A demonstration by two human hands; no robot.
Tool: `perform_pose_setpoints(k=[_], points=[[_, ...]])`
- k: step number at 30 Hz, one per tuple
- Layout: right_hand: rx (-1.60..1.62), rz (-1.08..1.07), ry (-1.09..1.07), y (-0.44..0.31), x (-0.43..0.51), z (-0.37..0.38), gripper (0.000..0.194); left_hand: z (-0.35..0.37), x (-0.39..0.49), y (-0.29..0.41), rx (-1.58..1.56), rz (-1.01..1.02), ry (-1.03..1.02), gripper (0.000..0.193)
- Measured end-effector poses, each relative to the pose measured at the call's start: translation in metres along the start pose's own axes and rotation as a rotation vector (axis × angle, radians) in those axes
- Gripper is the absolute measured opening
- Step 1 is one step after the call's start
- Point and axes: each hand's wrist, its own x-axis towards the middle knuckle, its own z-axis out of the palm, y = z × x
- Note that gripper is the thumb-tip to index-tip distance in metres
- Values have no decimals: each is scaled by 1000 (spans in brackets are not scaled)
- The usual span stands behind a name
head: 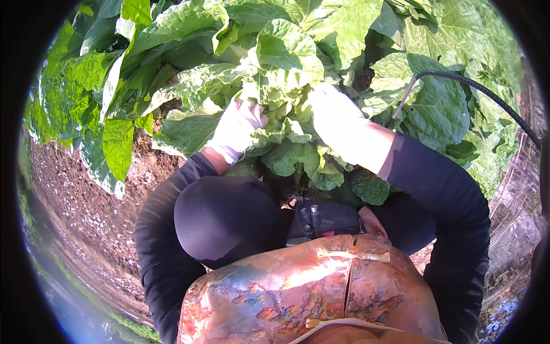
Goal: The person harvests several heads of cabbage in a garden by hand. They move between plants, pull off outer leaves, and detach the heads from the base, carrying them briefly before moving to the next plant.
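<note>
A leafy green plant (pixel 296 120) with broad, crinkled leaves stands before me, pale and crumpled at its middle. My left hand (pixel 238 124), in a white glove, is curled around a leaf on the plant's left side. On the opposite side, my right hand (pixel 337 116) reaches into the foliage, also in a white glove. Strong glare washes out that glove, and its fingertips are hidden among the leaves, so its grip is unclear. Lower leaves (pixel 296 161) spread below and between both hands.
Large leaves (pixel 172 34) crowd the far side. Brown soil (pixel 86 189) lies at left. A dark cord (pixel 477 81) arches over the foliage at right, near mesh netting (pixel 515 206). Between my bent knees sits a black pouch (pixel 331 217) holding pen-like items.
</note>
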Motion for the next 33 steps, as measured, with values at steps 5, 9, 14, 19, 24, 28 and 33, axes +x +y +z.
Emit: perform_pose_setpoints(k=[5, 9, 14, 19, 24, 28, 33], points=[[-33, -117, -127, 1, -6, -5, 25, 2, -16, -11, -174, -6, 31, 22], [178, 13, 14, -7, 1, -7, 21, -10, -32, -25, -227, -18, 34, 26], [-88, -194, -180, -17, 6, -13, 22, -18, -6, -22, -136, -37, -18, 71], [-203, -217, -433, -37, 12, -22, 41, -15, 33, -15, 95, -184, -135, 76], [-412, -193, -520, -45, 22, -2, 50, -14, 44, -31, 39, -274, -57, 70], [671, 194, -116, -39, 37, 0, 56, -11, 47, -47, -131, -339, 67, 85], [308, 75, 175, -27, 25, -2, 54, -7, 52, -60, -111, -374, 65, 80]])
